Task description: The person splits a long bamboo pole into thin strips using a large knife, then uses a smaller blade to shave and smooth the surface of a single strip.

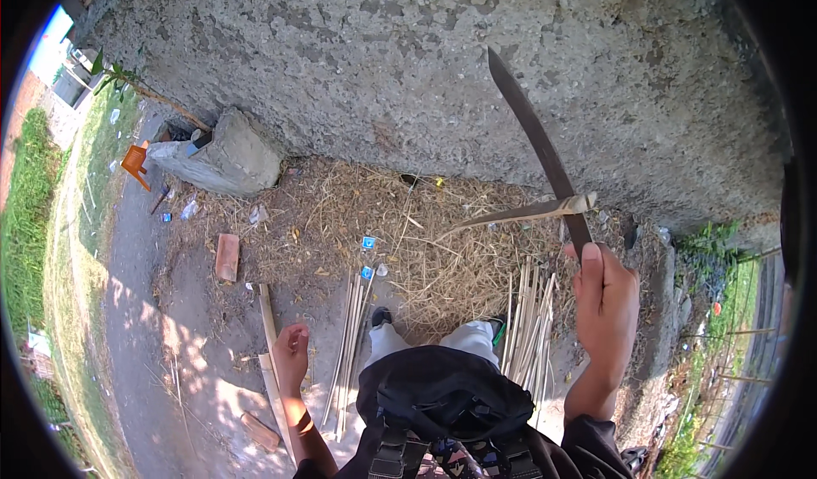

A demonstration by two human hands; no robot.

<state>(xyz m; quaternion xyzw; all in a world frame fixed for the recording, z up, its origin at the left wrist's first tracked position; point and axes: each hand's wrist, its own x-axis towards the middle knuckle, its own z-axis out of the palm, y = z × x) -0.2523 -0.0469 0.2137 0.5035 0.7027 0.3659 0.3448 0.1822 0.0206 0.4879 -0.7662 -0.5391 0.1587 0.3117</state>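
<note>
My right hand is closed round the lower end of a long dark machete, its blade pointing up and left in front of the wall. A split bamboo piece crosses the blade just above my fingers, its pale cut end to the right; how firmly the two are joined I cannot tell. Lower left, my left hand is raised with its fingers curled in, and nothing shows in them. Long bamboo slats lie beside it. Thin bamboo strips form one bundle left of my legs and another on the right.
A rough grey wall rises ahead, with a concrete block at its foot. Dry straw and shavings cover the ground before it. Bricks, blue packets and an orange plastic chair are to the left.
</note>
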